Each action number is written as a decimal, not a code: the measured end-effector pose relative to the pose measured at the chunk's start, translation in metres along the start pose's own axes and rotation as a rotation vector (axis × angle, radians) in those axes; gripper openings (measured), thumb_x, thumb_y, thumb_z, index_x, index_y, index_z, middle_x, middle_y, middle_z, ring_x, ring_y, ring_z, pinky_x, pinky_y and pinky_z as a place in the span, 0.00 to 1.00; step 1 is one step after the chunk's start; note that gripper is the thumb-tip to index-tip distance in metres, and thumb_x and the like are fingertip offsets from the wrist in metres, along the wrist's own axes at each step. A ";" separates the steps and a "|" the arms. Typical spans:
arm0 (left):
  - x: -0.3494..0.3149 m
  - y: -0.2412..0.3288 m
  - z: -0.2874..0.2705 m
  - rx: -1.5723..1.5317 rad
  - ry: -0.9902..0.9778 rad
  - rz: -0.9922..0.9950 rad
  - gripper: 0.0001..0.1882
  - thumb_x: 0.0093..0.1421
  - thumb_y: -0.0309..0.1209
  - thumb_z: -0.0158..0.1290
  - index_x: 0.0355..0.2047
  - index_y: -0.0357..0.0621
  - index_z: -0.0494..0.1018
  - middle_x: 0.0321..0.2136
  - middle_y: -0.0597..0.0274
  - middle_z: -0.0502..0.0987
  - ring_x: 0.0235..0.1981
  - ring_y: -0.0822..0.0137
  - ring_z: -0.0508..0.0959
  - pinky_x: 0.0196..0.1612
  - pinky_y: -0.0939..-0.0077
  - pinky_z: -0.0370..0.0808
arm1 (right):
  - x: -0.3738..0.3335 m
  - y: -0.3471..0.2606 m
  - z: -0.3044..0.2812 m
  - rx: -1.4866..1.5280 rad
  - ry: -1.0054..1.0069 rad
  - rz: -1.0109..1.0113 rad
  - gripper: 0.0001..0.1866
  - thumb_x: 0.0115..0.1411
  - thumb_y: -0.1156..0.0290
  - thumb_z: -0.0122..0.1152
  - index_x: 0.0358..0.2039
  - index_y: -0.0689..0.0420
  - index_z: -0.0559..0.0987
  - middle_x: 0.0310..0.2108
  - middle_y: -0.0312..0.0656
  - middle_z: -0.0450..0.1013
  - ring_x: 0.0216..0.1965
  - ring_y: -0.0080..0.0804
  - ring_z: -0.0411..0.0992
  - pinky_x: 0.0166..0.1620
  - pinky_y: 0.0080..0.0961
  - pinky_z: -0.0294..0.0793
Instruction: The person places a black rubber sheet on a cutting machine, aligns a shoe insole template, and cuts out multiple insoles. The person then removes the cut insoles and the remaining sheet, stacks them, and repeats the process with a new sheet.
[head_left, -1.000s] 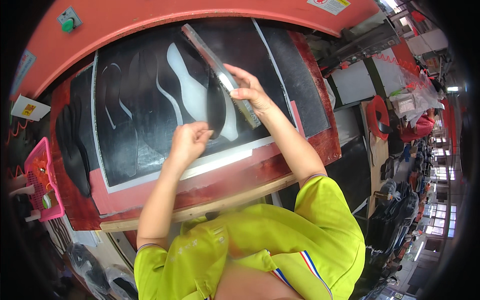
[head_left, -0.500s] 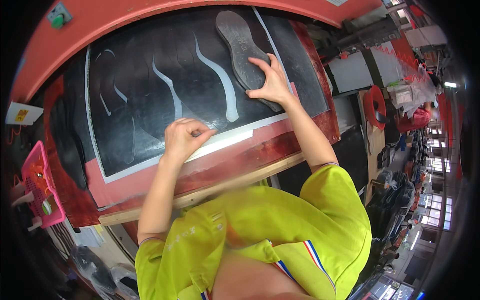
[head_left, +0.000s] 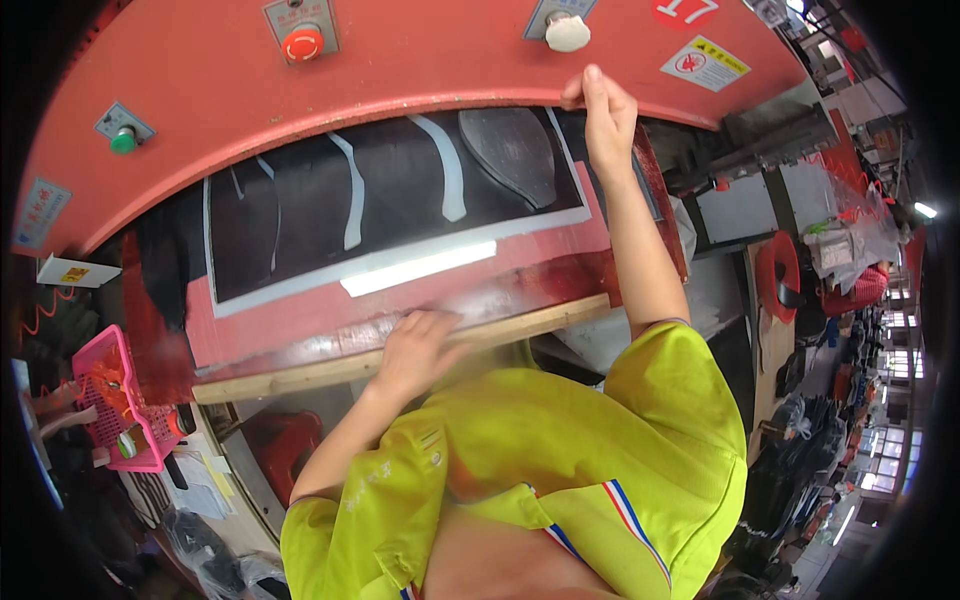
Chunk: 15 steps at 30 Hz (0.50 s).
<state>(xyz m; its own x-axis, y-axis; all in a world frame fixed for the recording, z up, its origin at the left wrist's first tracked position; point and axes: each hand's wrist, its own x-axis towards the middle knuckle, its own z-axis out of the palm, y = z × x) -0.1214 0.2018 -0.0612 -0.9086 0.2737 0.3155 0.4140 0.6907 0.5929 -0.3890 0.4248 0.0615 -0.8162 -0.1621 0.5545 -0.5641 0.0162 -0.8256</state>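
Note:
My right hand is raised in front of the red machine's front panel, just below a pale round knob. Its fingers are curled in, with nothing seen in them. At the near wooden rail of the bed, my left hand has its fingers stretched out and holds nothing; it is slightly blurred. Beyond it, a dark sole-shaped piece lies at the right of a black sheet, its far end hidden under the panel. Pale curved strips, one of them a wide strip, show on the sheet.
A red stop button and a green button sit on the panel. At the left stands a pink basket with orange items. Plastic bags lie at the lower left, and a red round object is at the right.
My right hand has left the sole-shaped piece and risen to the panel. My left hand has drawn back from the sheet to the near rail, its fingers opening. The view has tilted up.

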 end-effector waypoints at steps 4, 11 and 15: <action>0.041 -0.044 0.010 0.221 -0.021 0.102 0.18 0.53 0.45 0.62 0.37 0.44 0.78 0.33 0.60 0.76 0.38 0.60 0.75 0.41 0.68 0.72 | 0.052 0.017 0.007 -0.242 -0.070 -0.032 0.21 0.72 0.64 0.45 0.26 0.63 0.75 0.28 0.36 0.74 0.34 0.22 0.71 0.42 0.22 0.70; 0.119 -0.100 0.002 0.218 0.113 0.033 0.19 0.50 0.46 0.63 0.34 0.45 0.79 0.31 0.60 0.78 0.36 0.56 0.76 0.40 0.63 0.73 | -0.064 0.071 -0.006 -0.353 -0.319 0.281 0.15 0.66 0.60 0.54 0.31 0.59 0.78 0.29 0.44 0.74 0.33 0.35 0.72 0.39 0.32 0.71; 0.121 -0.095 0.007 0.257 0.070 -0.090 0.18 0.51 0.45 0.63 0.34 0.45 0.79 0.31 0.58 0.76 0.37 0.54 0.76 0.42 0.61 0.72 | -0.122 0.084 0.002 -0.747 -0.362 0.078 0.12 0.59 0.59 0.62 0.31 0.55 0.78 0.33 0.44 0.72 0.40 0.46 0.70 0.46 0.41 0.67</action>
<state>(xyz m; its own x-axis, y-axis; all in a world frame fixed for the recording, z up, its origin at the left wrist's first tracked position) -0.2711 0.1741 -0.0845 -0.9314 0.1624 0.3258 0.2955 0.8598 0.4163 -0.3365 0.4436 -0.0761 -0.8377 -0.4383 0.3256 -0.5461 0.6701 -0.5028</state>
